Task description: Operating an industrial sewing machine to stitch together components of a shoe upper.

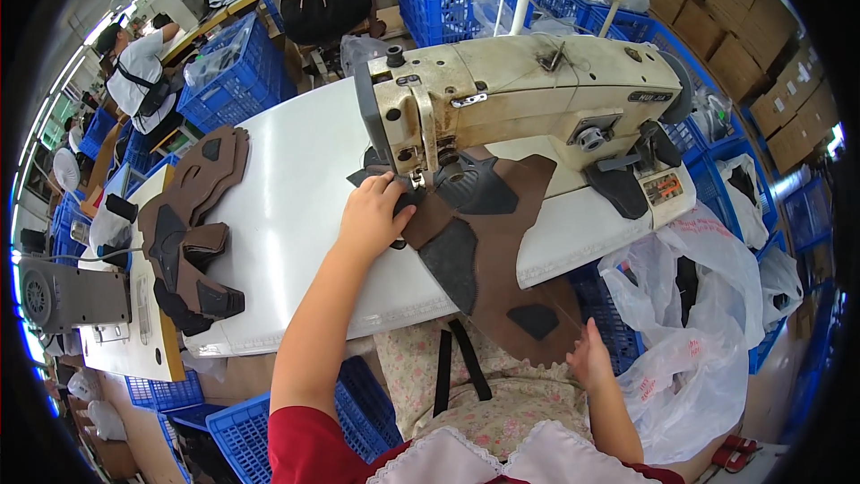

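Observation:
A brown leather-like shoe upper piece with dark grey patches lies under the head of an old cream sewing machine. Its lower end hangs over the table's front edge, above my lap. My left hand rests on the piece's left side, fingers stretched out close to the presser foot. Beside the hanging end is my right hand, its thumb near the edge and its index finger stretched upward, apart from the thumb. A thin thread seems to run toward this hand. The needle's tip is hard to make out.
Several matching brown pieces lie stacked on the white table at left. A grey motor-like box stands beyond them. Blue crates surround the table, and a plastic bag hangs at right. Other people sit working farther back.

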The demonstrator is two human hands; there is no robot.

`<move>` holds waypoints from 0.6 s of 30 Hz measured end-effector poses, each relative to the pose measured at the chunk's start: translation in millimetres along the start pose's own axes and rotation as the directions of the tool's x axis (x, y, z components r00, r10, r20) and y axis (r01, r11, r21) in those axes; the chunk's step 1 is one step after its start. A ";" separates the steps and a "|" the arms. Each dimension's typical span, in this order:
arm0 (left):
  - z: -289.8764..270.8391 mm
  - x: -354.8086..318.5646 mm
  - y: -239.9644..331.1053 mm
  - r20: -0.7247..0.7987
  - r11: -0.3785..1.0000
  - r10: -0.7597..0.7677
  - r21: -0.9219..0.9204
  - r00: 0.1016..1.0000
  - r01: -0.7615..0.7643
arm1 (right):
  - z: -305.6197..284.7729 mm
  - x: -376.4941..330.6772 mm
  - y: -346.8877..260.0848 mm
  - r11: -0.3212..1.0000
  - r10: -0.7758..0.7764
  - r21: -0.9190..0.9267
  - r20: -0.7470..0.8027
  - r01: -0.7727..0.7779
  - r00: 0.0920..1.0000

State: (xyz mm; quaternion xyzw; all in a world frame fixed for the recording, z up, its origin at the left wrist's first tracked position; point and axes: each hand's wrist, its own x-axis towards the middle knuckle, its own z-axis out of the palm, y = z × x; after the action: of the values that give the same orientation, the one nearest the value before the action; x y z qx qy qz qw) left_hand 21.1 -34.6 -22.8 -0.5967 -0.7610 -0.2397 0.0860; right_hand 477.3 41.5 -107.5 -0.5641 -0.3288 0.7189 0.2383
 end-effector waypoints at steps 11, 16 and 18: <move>-10.8 1.0 -5.5 0.082 1.000 -0.004 -0.022 0.997 0.006 | 83.7 -80.5 -172.2 -0.015 -0.336 -0.965 0.253 0.263 0.907; -20.1 7.7 -15.2 0.229 0.999 0.011 0.027 0.973 -0.018 | 161.8 -62.3 -191.5 -0.265 -0.492 -0.655 0.723 0.707 0.485; -23.5 13.2 -10.8 0.349 0.993 -0.017 0.116 0.937 -0.025 | 216.7 -47.7 -167.7 -0.389 -0.359 -0.382 0.901 0.838 0.244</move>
State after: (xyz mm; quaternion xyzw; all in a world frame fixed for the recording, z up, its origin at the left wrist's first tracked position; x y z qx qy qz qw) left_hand 3.6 -36.0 0.3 -0.6252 -0.7758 -0.0841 -0.0146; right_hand 274.7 75.7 80.0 -0.0976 -0.9744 0.1486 0.1378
